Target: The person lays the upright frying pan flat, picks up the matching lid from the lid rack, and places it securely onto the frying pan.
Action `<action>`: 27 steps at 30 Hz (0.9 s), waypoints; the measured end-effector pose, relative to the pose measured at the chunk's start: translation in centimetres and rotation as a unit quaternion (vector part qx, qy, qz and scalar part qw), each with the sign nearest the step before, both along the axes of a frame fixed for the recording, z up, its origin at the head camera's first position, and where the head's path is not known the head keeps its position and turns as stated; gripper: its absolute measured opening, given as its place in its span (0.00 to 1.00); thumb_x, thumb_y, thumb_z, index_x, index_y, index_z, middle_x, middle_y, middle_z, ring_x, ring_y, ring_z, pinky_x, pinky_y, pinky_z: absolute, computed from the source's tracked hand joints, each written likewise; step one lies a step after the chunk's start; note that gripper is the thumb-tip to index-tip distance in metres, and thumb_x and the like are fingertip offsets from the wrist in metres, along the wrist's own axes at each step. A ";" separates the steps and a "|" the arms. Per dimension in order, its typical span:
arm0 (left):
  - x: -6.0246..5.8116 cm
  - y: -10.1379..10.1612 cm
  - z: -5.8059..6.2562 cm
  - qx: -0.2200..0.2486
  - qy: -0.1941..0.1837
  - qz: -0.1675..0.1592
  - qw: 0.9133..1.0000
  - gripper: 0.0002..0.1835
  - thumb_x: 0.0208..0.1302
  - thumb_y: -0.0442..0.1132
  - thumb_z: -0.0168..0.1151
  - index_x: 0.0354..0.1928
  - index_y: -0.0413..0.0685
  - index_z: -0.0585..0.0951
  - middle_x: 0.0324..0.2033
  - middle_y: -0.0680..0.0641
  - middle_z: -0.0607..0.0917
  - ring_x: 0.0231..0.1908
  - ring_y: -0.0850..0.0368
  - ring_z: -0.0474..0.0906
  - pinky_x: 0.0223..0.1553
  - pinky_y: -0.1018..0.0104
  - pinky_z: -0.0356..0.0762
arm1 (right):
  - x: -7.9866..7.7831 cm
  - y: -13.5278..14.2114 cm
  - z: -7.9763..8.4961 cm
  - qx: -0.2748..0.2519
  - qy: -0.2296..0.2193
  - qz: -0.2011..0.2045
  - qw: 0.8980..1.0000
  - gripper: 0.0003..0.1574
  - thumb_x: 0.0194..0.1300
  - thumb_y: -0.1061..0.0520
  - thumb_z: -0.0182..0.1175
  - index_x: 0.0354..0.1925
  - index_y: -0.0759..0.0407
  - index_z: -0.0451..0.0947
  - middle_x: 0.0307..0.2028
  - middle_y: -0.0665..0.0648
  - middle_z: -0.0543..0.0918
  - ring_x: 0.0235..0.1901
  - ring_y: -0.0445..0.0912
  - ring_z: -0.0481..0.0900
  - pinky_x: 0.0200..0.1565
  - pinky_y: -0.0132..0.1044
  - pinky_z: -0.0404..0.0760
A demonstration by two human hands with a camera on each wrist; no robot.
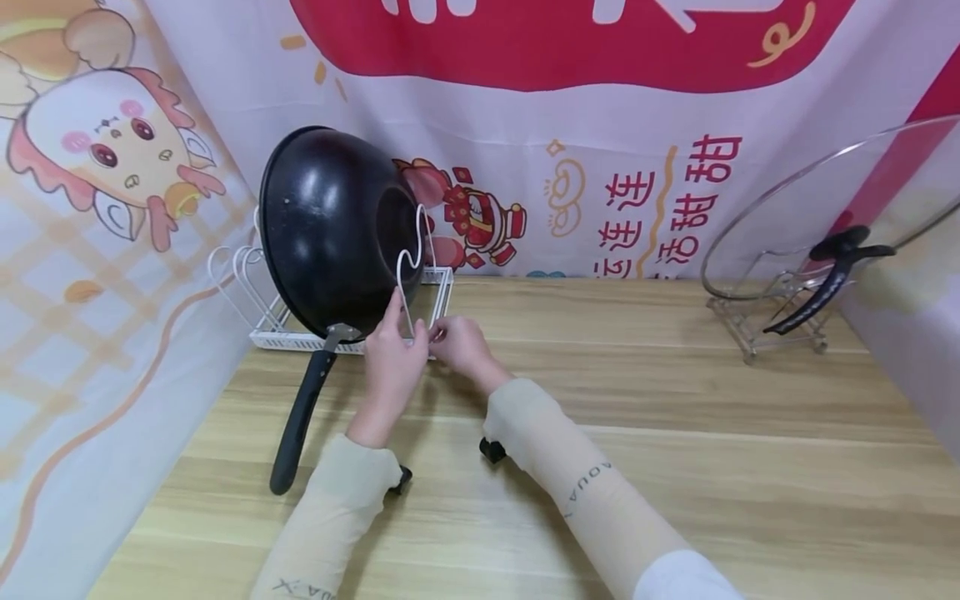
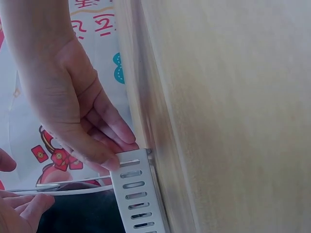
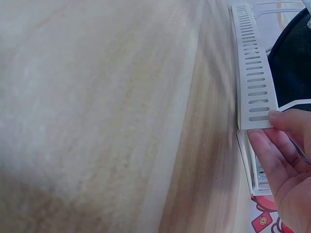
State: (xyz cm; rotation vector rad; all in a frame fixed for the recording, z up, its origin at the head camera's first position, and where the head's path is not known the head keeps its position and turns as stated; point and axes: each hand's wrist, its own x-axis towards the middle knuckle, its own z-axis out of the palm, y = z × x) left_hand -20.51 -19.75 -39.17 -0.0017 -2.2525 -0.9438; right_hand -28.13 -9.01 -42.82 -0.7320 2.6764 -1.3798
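Observation:
A white wire rack (image 1: 285,340) with a slotted front rail (image 3: 255,73) stands at the back left of the table. A black wok (image 1: 337,225) is propped on its side in it, its black handle (image 1: 303,425) pointing toward me. My left hand (image 1: 393,354) pinches a curved white wire divider (image 1: 408,265) beside the wok's base. To its right, my right hand (image 1: 462,343) grips the right end of the slotted rail, thumb on the outer face, fingers beneath and behind, as the right wrist view shows.
At the right, a glass lid (image 1: 795,200) with a black handle (image 1: 828,271) leans in a small metal rack (image 1: 750,333). Printed cloth (image 1: 600,117) hangs behind the wooden table (image 1: 675,467), and another printed cloth (image 1: 135,275) covers the left side.

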 end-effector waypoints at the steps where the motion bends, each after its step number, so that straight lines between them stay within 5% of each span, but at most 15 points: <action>1: 0.0 0.1 0.0 0.003 0.001 0.000 1.000 0.31 0.66 0.32 0.63 0.71 0.33 0.71 0.49 0.29 0.85 0.36 0.36 0.84 0.34 0.43 0.80 | 0.0 0.0 0.0 0.000 -0.002 0.000 1.000 0.03 0.64 0.64 0.68 0.33 0.64 0.87 0.25 0.55 0.86 0.18 0.38 0.76 0.30 0.28 0.78; 10: -0.1 0.4 -0.1 0.049 0.008 -0.014 0.999 0.30 0.65 0.28 0.64 0.70 0.33 0.72 0.52 0.30 0.84 0.49 0.37 0.85 0.47 0.46 0.85 | 0.1 0.3 -0.1 -0.018 -0.034 -0.006 0.999 0.02 0.64 0.63 0.70 0.35 0.63 0.87 0.25 0.54 0.86 0.17 0.40 0.77 0.27 0.29 0.79; 27: -0.3 1.0 -0.7 0.067 0.021 -0.028 0.997 0.28 0.66 0.24 0.62 0.69 0.33 0.73 0.52 0.30 0.83 0.49 0.37 0.84 0.49 0.47 0.84 | 0.4 0.8 -0.1 -0.005 -0.026 -0.028 0.999 0.04 0.61 0.60 0.74 0.33 0.60 0.87 0.27 0.53 0.87 0.24 0.41 0.80 0.29 0.29 0.80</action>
